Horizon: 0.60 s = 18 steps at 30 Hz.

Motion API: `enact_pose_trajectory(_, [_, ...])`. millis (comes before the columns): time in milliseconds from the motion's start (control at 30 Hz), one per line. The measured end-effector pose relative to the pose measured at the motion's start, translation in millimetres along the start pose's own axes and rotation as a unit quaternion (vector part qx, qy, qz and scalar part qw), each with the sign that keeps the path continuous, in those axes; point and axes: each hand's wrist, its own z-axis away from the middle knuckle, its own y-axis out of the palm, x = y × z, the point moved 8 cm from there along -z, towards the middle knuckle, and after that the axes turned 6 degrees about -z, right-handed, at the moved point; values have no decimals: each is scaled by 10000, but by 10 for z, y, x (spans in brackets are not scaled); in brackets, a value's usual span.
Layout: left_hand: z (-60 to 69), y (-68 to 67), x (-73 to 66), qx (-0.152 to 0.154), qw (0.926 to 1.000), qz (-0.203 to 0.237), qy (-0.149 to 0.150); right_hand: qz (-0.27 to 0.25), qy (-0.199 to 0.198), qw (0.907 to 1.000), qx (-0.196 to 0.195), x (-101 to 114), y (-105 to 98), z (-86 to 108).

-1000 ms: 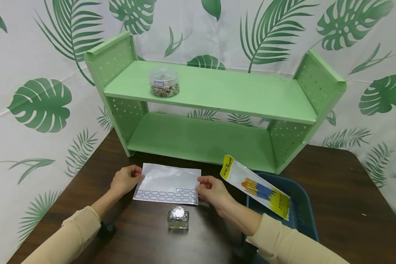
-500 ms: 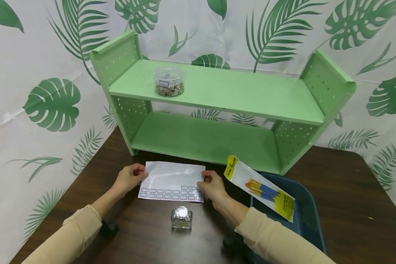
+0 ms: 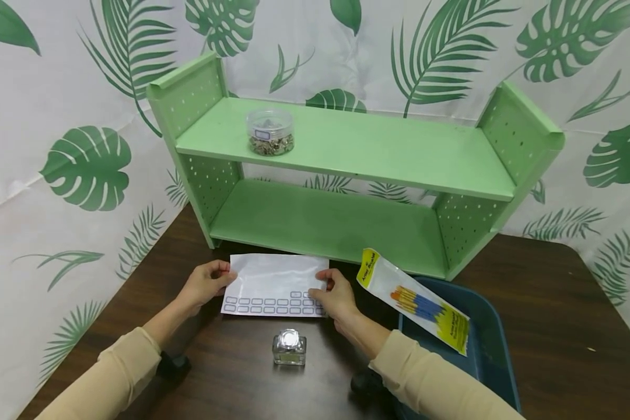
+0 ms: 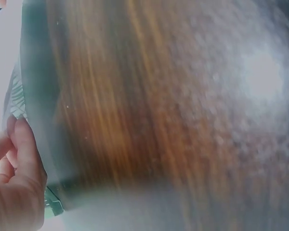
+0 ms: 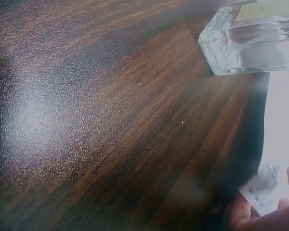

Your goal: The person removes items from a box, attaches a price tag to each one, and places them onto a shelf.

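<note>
A white sheet of label stickers, with rows of small outlined labels along its near edge, is held just in front of the shelf. My left hand pinches its left edge between thumb and fingers. On the other side, my right hand grips the right edge, its thumb over the labels. In the right wrist view the sheet's corner bends between thumb and fingers of that hand. Closer to the person stands a small square glass bottle with a shiny top; neither hand touches it.
Behind the sheet stands a green two-tier shelf, bearing a clear round jar of brownish bits on its upper board. A blue bin is at right, with a pack of paintbrushes lying across it. Dark wooden table lies beneath.
My right hand has shifted slightly left, its thumb reaching further over the labels at the right edge. The left hand keeps its hold. The head view has turned slightly left.
</note>
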Motion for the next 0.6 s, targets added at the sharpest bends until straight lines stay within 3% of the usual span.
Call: enact_pose_trajectory(600, [-23,73,-22,141,9997,217,-46,-32,495,9968,628,-136,112,-4])
